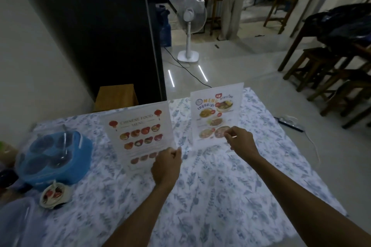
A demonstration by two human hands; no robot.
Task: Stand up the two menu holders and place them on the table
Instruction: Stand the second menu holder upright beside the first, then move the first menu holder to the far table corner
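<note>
I see both menu holders standing upright on the counter (210, 196), which is covered by a white cloth printed with blue-grey leaves. The left one is a clear acrylic menu holder with a white sheet headed "CHINESE FOOD MENU" (138, 136); red lanterns sit at its upper corners and rows of small dish photos fill the sheet below the heading. My left hand (165, 166) pinches its lower right corner, fingers curled tight on the edge. The right one is a clear acrylic menu holder whose sheet reads "MENU" in orange letters (214, 114), with a line of script beneath that I cannot read and several food photos. It stands just beside the first, a little farther back, tilted slightly. My right hand (240, 139) pinches its lower right edge between thumb and fingertips; a small pale sliver shows at the fingers, and I cannot tell what it is.

On the left side of the counter sits a round blue plastic container under a clear lid (54, 156), and near the front edge of it a small white bowl holding something red (53, 196). Beyond the counter, a white pedestal fan (190, 26) stands on the pale floor.
</note>
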